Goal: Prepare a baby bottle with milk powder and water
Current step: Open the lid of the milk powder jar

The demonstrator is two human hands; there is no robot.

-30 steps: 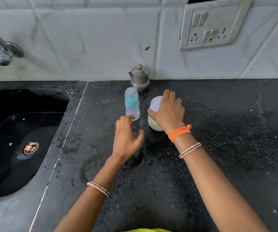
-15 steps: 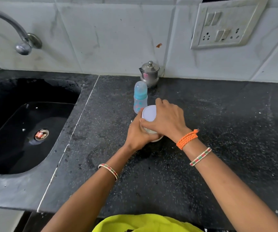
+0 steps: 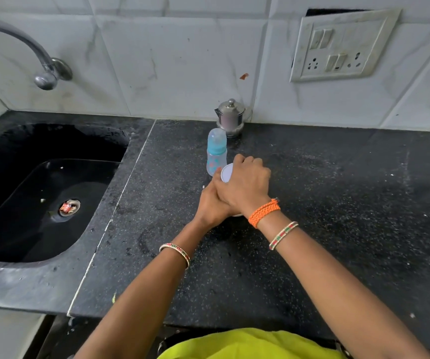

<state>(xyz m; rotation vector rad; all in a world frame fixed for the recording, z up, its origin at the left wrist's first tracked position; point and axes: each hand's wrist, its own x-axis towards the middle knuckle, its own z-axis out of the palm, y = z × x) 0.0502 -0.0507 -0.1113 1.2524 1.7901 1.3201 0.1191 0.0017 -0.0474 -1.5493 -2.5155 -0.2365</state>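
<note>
Gripping white container (image 3: 226, 173) — both hands, left hand (image 3: 210, 207), right hand (image 3: 245, 186), baby bottle (image 3: 216, 152) just behind

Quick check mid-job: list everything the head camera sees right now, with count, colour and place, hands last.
baby bottle: one, clear body with blue collar and cap, upright on the counter just behind the hands
white container: one, white lid showing, on the counter under both hands
steel pot: one, silver with lid, at the wall behind the bottle
counter: one, black speckled stone
sink: one, black, left of the counter, something small and red at its drain
tap: one, silver, above the sink
switch plate: one, off-white, on the tiled wall, upper right
left hand: gripping the container's side
right hand: clasped over the container's lid
</note>
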